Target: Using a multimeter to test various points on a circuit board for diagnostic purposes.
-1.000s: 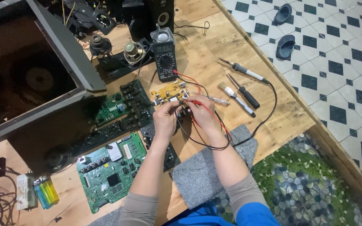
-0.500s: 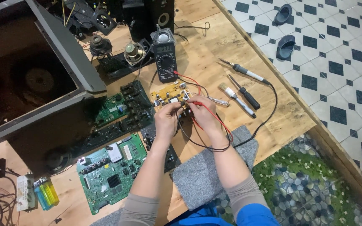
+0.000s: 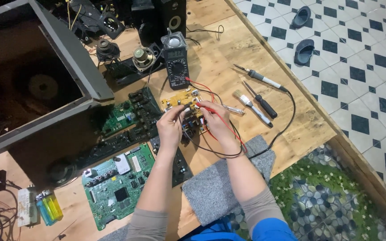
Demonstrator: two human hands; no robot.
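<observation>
Two hands at work over a small yellow circuit board (image 3: 180,101) near the middle of the wooden bench (image 3: 228,53). Left hand (image 3: 171,127): fingers pinched narrow on a black probe (image 3: 185,106), tip down on the yellow board. Right hand (image 3: 217,120): fingers closed on a red probe (image 3: 200,104), tip meeting the same board just beside the black one. Red and black leads loop from the probes around the right wrist and run back to a dark multimeter (image 3: 175,67), which stands just beyond the board toward the far edge of the bench.

Right of the board, toward the bench's right edge: a soldering iron (image 3: 259,78) with black cord, a black-handled screwdriver (image 3: 261,100), a small brush (image 3: 251,107), lying side by side and apart from the hands.

Left of the board: a dark board with green section (image 3: 130,114), partly under a large open grey cabinet (image 3: 45,89) that fills the far left corner. Near the front left: a large green circuit board (image 3: 117,185), flat. At the front left edge: two lighters, one yellow and one blue (image 3: 49,208), touching each other.

Beneath the forearms at the front edge: a grey felt mat (image 3: 215,183). Far edge: two loose speaker drivers (image 3: 126,53) and a black speaker box (image 3: 171,18). On the tiled floor beyond the right edge: a pair of dark slippers (image 3: 303,35).
</observation>
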